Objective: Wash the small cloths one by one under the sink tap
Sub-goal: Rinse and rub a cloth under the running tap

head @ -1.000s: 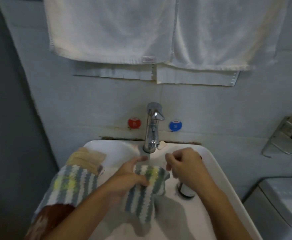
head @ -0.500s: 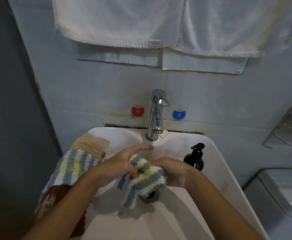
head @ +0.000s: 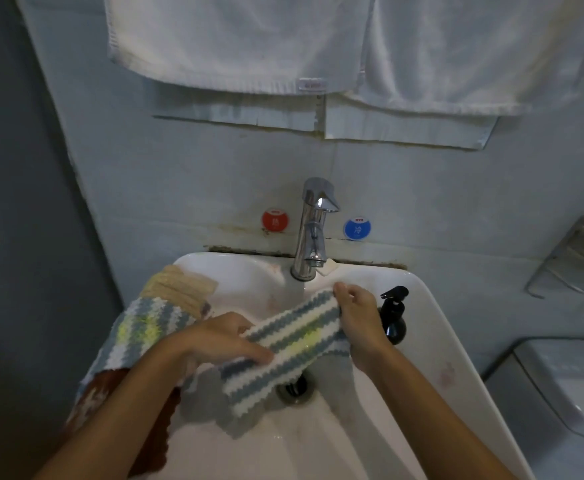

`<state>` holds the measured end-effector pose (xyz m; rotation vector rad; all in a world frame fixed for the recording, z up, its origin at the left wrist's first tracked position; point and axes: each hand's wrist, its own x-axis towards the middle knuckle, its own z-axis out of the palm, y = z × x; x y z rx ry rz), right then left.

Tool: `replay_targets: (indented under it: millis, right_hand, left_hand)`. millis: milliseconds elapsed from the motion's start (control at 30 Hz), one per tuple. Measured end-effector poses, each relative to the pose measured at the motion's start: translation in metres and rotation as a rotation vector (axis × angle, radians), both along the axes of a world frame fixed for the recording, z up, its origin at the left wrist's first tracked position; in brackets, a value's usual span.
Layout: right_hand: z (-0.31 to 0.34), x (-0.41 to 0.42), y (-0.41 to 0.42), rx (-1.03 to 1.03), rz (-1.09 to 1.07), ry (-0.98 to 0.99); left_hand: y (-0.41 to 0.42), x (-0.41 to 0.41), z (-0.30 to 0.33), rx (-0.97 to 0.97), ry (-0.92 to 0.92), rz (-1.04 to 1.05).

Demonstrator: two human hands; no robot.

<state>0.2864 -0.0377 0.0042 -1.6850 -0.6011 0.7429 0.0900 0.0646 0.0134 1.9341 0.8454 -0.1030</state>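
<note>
Head camera is showing both hands stretching a small knitted cloth with blue, white and yellow stripes (head: 290, 344) across the middle of the frame, over the white ceramic sink basin (head: 432, 317) and just in front of the chrome tap (head: 313, 233). The left hand (head: 214, 337) is gripping the lower left end with curled fingers, thumb lying along the top. The right hand (head: 356, 313) is pinching the upper right end, fingers bunched tight on the edge. The cloth's bottom flap is drooping toward the drain, so I'm guessing it's soft, floppy and getting heavier as it soaks. Probably stretchy too, so holding opposite ends or corners looks like the way to go. More knitted cloths, one striped like this one and a beige one (head: 179, 289), are sitting draped on the basin's left rim.
</note>
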Motion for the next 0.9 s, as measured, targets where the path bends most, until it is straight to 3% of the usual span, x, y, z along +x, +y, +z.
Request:
replay_targets:
  millis: [100,200,367,467,567,700,800,900]
  right_hand:
    - [0.001,0.004,-0.003,-0.056,-0.008,-0.038]
    - [0.001,0.006,-0.002,-0.101,-0.041,0.029]
    - [0.001,-0.006,-0.001,-0.038,-0.104,0.306]
    - [-0.007,-0.029,0.006,-0.017,-0.112,0.455]
    - [-0.013,-0.042,0.025,0.005,-0.183,0.436]
    - [-0.018,-0.037,0.030,0.033,-0.275,0.290]
    - [-0.019,-0.048,0.023,0.097,-0.188,0.372]
    - [-0.020,-0.062,0.023,0.151,-0.108,0.218]
  left_hand:
    - [0.005,-0.005,-0.001,0.013,0.024,0.143]
    - [0.003,-0.004,-0.002,-0.037,-0.163,0.411]
    - [-0.019,0.025,-0.005,-0.288,-0.560,0.852]
    - [-0.038,0.061,-0.003,-0.415,-0.584,1.032]
    - [-0.058,0.096,-0.010,-0.428,-0.586,1.087]
    - [-0.065,0.122,-0.031,-0.098,-0.475,1.009]
    - [-0.040,0.121,-0.050,-0.163,-0.521,1.050]
    - [-0.027,0.115,-0.054,-0.240,-0.565,0.934]
